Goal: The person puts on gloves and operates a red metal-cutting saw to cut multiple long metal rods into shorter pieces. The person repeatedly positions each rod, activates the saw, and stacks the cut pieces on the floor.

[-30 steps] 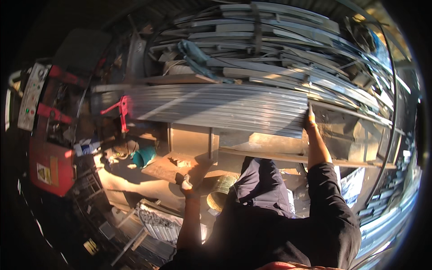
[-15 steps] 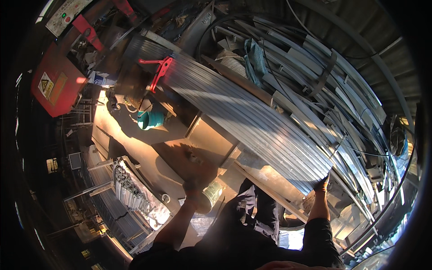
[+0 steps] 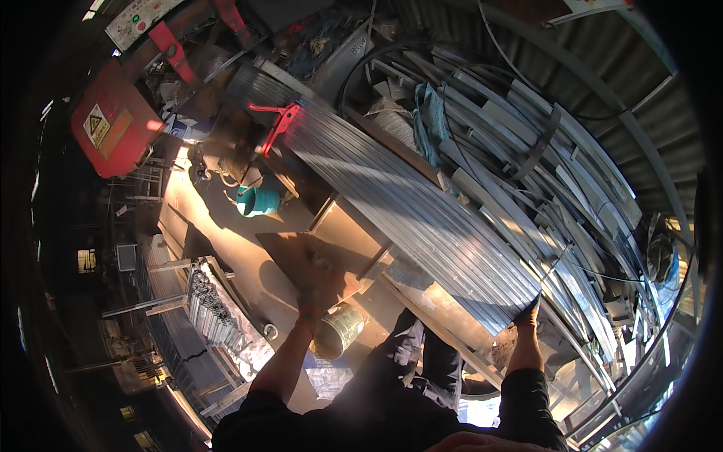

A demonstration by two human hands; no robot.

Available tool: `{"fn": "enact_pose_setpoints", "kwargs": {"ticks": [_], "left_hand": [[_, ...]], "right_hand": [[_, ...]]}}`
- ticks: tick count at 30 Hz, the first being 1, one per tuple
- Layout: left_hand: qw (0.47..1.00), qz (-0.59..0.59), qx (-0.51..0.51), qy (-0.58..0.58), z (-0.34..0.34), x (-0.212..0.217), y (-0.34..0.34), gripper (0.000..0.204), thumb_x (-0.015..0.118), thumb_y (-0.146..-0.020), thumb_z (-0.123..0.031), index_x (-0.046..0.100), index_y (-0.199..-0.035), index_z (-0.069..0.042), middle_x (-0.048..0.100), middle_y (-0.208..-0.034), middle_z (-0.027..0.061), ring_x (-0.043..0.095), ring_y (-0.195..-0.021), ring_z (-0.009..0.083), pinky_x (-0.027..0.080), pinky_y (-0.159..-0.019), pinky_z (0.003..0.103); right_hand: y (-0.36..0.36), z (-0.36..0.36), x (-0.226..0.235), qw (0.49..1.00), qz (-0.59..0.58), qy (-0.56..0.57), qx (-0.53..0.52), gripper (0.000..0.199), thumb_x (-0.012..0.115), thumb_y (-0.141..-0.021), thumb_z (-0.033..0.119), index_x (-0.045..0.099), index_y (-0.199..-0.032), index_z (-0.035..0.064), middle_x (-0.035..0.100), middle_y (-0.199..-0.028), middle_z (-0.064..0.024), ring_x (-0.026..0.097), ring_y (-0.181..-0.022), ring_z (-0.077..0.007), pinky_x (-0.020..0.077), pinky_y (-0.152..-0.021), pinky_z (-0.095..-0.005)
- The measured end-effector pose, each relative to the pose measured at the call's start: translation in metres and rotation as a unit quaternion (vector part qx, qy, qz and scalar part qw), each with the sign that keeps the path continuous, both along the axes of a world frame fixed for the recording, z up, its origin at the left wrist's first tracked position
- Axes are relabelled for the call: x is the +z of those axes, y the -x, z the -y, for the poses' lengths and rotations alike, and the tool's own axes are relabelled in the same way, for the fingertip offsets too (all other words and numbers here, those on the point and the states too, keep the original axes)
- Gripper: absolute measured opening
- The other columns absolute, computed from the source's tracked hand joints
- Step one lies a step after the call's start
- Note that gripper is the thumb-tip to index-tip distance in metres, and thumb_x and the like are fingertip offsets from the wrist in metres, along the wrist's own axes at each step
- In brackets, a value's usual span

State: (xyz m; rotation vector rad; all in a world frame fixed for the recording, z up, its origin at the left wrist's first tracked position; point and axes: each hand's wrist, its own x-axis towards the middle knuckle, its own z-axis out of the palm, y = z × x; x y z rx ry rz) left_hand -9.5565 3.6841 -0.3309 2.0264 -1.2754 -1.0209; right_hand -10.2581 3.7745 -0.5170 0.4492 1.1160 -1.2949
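A row of long silvery metal bars [image 3: 422, 226] lies side by side, running from the upper left to the lower right. At their near right end is my right hand [image 3: 527, 313], its dark fingers against the bar ends; shade hides how they are bent. My left hand [image 3: 307, 307] is lower left of the bars, apart from them, in front of a brown panel [image 3: 297, 260]. It is blurred and dark, so its fingers cannot be made out. Across the far part of the bars sits a red clamp-like tool [image 3: 280, 126].
Loose metal strips [image 3: 527, 151] heap up along the right. A teal bucket [image 3: 257, 201] stands on the floor, and a pale bucket [image 3: 337, 331] is by my left forearm. Left are a red machine housing [image 3: 113, 120] and a bundle of short metal pieces [image 3: 215, 309].
The view has shifted slightly, so the bars' near end appears farther left and lower. My right hand stays at the bar ends; my left hand has moved slightly left in the picture.
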Motion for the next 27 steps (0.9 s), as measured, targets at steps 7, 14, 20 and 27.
{"fn": "enact_pose_setpoints", "kwargs": {"ticks": [7, 14, 20, 27], "left_hand": [[0.91, -0.301, 0.207, -0.196, 0.024, 0.065, 0.028, 0.019, 0.067, -0.095, -0.019, 0.067, -0.11, -0.006, 0.066, -0.087, 0.0081, 0.064, -0.069, 0.0191, 0.06, -0.066, 0.039], [0.922, -0.266, 0.205, -0.193, 0.031, 0.083, 0.05, 0.019, 0.063, -0.094, -0.015, 0.06, -0.106, -0.001, 0.061, -0.087, 0.0071, 0.062, -0.068, 0.018, 0.066, -0.074, 0.046], [0.976, -0.068, -0.185, -0.096, 0.018, 0.09, 0.05, 0.006, 0.062, -0.09, -0.01, 0.061, -0.09, -0.004, 0.058, -0.075, 0.002, 0.06, -0.067, 0.0135, 0.057, -0.064, 0.035], [0.978, -0.015, -0.103, -0.183, -0.019, 0.1, 0.104, 0.007, 0.063, -0.088, -0.007, 0.06, -0.081, -0.005, 0.061, -0.074, 0.0032, 0.061, -0.069, 0.0109, 0.053, -0.062, 0.034]], "right_hand": [[0.001, -0.009, -0.025, 0.998, -0.04, -0.056, -0.009, 0.06, 0.05, -0.099, 0.058, 0.063, -0.134, 0.0106, 0.066, -0.132, -0.0081, 0.062, -0.118, -0.0293, 0.0479, -0.102, -0.0477], [0.007, -0.025, -0.052, 0.995, -0.08, -0.052, -0.004, 0.069, 0.046, -0.097, 0.065, 0.062, -0.138, 0.0109, 0.064, -0.136, -0.0094, 0.061, -0.12, -0.0353, 0.0464, -0.104, -0.0525], [0.002, -0.025, -0.038, 0.998, -0.05, -0.034, 0.009, 0.066, 0.043, -0.099, 0.062, 0.063, -0.136, 0.0111, 0.066, -0.134, -0.0083, 0.061, -0.118, -0.0342, 0.047, -0.102, -0.0513], [0.006, -0.025, -0.036, 0.995, -0.055, -0.088, 0.008, 0.07, 0.045, -0.1, 0.063, 0.057, -0.144, 0.0105, 0.058, -0.145, -0.0104, 0.056, -0.126, -0.0332, 0.0431, -0.108, -0.0503]]}}
